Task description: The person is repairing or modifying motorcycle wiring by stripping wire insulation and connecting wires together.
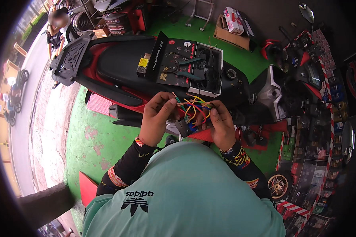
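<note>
Between my two hands, in front of a red and black scooter, is a bundle of thin electrical wires in yellow, red, green and blue. My left hand pinches wire ends at the bundle's left side between thumb and forefinger. On the other side, my right hand has its fingers closed round more of the wires. Beyond my hands, an open box rests on the scooter seat. Pliers with dark green handles lie on that box, beside black parts. A small yellow-labelled box sits to its left.
A flat rear rack ends the scooter at the left. A cardboard box stands on the green floor behind. Glass display cases with striped edging line the right, near a gold-spoked wheel. Another person is at the far left.
</note>
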A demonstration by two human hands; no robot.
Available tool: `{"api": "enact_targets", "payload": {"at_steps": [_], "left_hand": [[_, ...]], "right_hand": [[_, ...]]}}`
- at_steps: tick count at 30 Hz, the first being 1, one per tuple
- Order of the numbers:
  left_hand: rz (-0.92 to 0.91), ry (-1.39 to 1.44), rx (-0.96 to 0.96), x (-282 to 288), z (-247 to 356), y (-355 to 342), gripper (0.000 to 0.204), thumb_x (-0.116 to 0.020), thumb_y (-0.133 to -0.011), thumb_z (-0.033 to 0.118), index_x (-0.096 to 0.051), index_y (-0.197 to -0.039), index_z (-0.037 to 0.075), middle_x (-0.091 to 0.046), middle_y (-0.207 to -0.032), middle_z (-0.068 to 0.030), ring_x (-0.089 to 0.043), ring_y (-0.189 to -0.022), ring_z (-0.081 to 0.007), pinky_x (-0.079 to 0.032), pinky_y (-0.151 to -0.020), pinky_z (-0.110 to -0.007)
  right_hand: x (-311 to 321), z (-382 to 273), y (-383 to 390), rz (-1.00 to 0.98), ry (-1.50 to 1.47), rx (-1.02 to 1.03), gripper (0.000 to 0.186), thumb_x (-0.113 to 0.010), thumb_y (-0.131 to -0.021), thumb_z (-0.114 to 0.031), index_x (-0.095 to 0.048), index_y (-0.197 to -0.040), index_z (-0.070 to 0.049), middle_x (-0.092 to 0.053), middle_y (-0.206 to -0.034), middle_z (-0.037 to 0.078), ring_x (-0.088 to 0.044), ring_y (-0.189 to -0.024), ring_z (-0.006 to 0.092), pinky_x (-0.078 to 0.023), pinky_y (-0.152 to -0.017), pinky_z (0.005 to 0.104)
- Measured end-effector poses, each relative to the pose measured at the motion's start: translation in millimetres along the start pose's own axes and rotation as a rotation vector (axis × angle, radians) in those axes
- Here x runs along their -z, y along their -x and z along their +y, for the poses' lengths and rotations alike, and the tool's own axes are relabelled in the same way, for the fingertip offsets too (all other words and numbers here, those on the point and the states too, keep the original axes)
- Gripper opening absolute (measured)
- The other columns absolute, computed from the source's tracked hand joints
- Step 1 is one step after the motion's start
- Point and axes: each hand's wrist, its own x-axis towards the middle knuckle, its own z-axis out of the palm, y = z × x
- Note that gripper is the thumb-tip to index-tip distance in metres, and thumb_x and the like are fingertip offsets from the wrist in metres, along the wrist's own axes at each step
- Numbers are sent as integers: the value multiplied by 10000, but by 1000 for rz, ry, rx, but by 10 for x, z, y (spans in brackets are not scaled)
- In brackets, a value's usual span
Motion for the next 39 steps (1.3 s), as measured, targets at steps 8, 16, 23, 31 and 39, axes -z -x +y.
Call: {"api": "enact_targets", "payload": {"at_steps": [8, 16, 23, 31, 39], "left_hand": [[67, 16, -196, -21, -195, 151, 270, -687, -958, 81, -534, -1172, 21, -624, -1010, -34, -606, -880, -86, -508, -745, -246], [-220, -506, -343, -82, -185, 212, 307, -820, -783, -1, -646, -1035, 15, -634, -998, -60, -643, -912, -167, -524, -812, -300], [-189, -703, -459, -118, -113, 201, 308, -858, -733, 45, -702, -997, 18, -644, -1001, -76, -666, -875, -209, -549, -762, -322], [-174, -760, -463, -107, -121, 221, 239, -865, -711, 57, -729, -902, 8, -651, -934, -75, -663, -771, -197, -545, -664, -316], [-165, -846, -635, -53, -124, 227, 219, -841, -719, 10, -734, -910, 12, -667, -898, -78, -651, -755, -192, -526, -640, -319]], "right_hand": [[-38, -105, 34, 4, 15, -6, 346, -591, -1037, -326, -539, -1213, -33, -695, -1018, 67, -670, -945, 132, -478, -727, 250], [-36, -136, 35, -86, 11, 28, 348, -579, -1048, -261, -555, -1273, 4, -701, -1097, 95, -670, -971, 140, -496, -757, 259], [-87, -183, 29, -109, 94, 2, 362, -523, -1072, -249, -567, -1248, 63, -723, -1077, 181, -668, -879, 139, -530, -755, 270], [-89, -154, 20, -144, 175, 67, 324, -529, -1071, -211, -612, -1250, 46, -726, -1033, 83, -610, -776, 80, -515, -702, 240], [19, -139, -15, -52, 552, 250, 280, -621, -1024, -170, -653, -1184, 57, -733, -956, 97, -666, -783, 106, -545, -702, 255]]}}
